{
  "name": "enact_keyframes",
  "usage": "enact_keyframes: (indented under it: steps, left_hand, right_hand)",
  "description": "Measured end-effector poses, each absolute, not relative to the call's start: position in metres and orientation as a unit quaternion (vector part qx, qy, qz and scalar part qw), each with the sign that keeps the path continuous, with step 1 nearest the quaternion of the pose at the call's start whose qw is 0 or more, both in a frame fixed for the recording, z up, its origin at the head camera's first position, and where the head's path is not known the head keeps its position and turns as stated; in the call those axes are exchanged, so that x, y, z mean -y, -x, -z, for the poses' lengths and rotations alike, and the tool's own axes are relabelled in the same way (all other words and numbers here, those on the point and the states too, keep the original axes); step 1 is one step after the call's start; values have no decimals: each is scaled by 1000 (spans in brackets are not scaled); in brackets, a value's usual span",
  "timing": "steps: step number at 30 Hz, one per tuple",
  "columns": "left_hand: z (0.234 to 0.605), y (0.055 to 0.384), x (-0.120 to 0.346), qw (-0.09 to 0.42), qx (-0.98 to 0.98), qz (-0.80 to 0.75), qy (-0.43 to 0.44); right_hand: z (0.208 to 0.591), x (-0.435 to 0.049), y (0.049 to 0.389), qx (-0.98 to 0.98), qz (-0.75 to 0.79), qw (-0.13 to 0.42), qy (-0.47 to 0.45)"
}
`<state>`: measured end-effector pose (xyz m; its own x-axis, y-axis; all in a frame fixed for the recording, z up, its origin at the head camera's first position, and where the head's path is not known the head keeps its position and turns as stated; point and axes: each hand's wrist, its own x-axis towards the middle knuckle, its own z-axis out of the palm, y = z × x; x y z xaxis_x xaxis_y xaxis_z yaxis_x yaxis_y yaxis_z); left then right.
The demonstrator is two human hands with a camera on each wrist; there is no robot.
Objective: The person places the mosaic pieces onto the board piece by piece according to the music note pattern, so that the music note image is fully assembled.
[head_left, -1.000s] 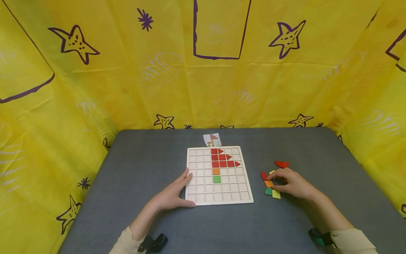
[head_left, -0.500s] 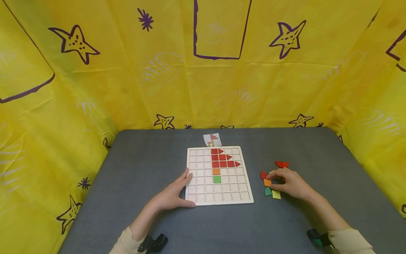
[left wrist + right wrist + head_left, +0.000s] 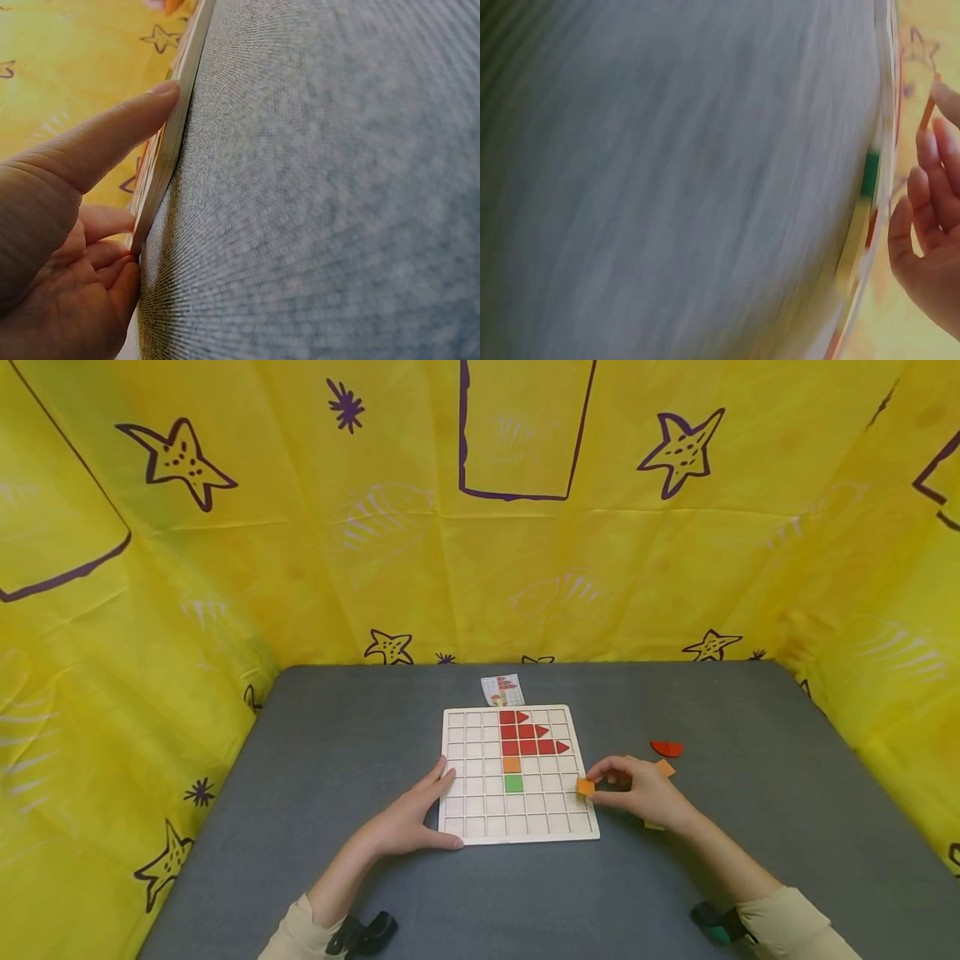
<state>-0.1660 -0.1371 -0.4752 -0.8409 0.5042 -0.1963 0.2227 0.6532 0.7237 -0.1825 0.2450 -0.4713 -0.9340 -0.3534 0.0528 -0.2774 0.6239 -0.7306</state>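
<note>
Over the right edge of a pale wooden grid board point(image 3: 480, 806), my right hand point(image 3: 641, 789) pinches an orange square tile point(image 3: 586, 787) between thumb and fingers. In the right wrist view that tile point(image 3: 930, 102) appears edge-on at the fingertips. My left hand point(image 3: 408, 818) rests against the board's near-left corner, thumb along the front edge and fingers reaching the left edge. The left wrist view has the straight thumb touching the board's side point(image 3: 166, 142). Red squares point(image 3: 527, 732) and red pointed tiles lie in the upper rows, with an orange tile point(image 3: 512, 765) and a green tile point(image 3: 513, 783) below.
A small printed card point(image 3: 501, 690) lies behind the board. Right of it are red curved pieces point(image 3: 667, 749), an orange piece point(image 3: 665, 767) and a yellow piece point(image 3: 655, 826) partly behind my right hand. Yellow patterned cloth point(image 3: 442, 585) surrounds the grey table point(image 3: 360, 727).
My right hand has picked up the orange square from the loose pieces and carried it left to the board's right edge. The left hand and board have stayed in place.
</note>
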Motion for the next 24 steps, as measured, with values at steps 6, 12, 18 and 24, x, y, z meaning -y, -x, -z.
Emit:
enact_keyframes:
  steps: [6,12,18,24]
  left_hand:
    - [476,166,137,194,-889,-363,-201]
    - [476,167,136,193,-890,-362,-201]
    - [476,167,136,192,-891,-359,-204]
    - [475,166,136,192,-889,-362,-205]
  right_hand:
    - [470,-210,185,-898,388,68,196]
    - [474,-180,187,-889,364,63,269]
    - [475,-160,188,-892,307,3,331]
    - [474,-152,188,-892,285,-20,350]
